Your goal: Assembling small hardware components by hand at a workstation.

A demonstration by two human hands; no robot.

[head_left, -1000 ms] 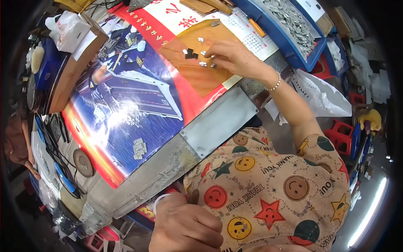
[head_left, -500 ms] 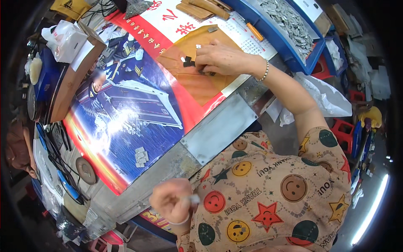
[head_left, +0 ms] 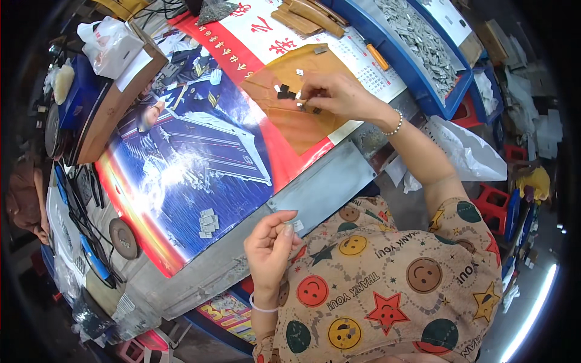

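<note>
My left hand [head_left: 269, 249] is near the table's front edge, thumb and forefinger pinching a small silver metal piece [head_left: 296, 226]. My right hand [head_left: 344, 97] is over an amber, translucent sheet [head_left: 295, 130], its fingertips brought together close to the sheet. Whatever lies between those fingertips is too small to name. Beside them on the sheet lie several small black pieces [head_left: 284, 92] and a tiny white-and-black piece [head_left: 299, 72]. A small cluster of flat silver pieces [head_left: 209, 224] rests on the poster, farther left.
A glossy poster [head_left: 200, 145] covers much of the table. A bare metal plate [head_left: 330, 181] lies along the front edge. At the right, a blue tray [head_left: 445, 106] holds many metal pieces, near an orange-handled tool [head_left: 377, 57]. A wooden box [head_left: 121, 106] stands left.
My left hand has risen from in front of my body toward the metal plate, still pinching the silver piece. My right hand has shifted slightly right, uncovering more black pieces. The view has moved a little.
</note>
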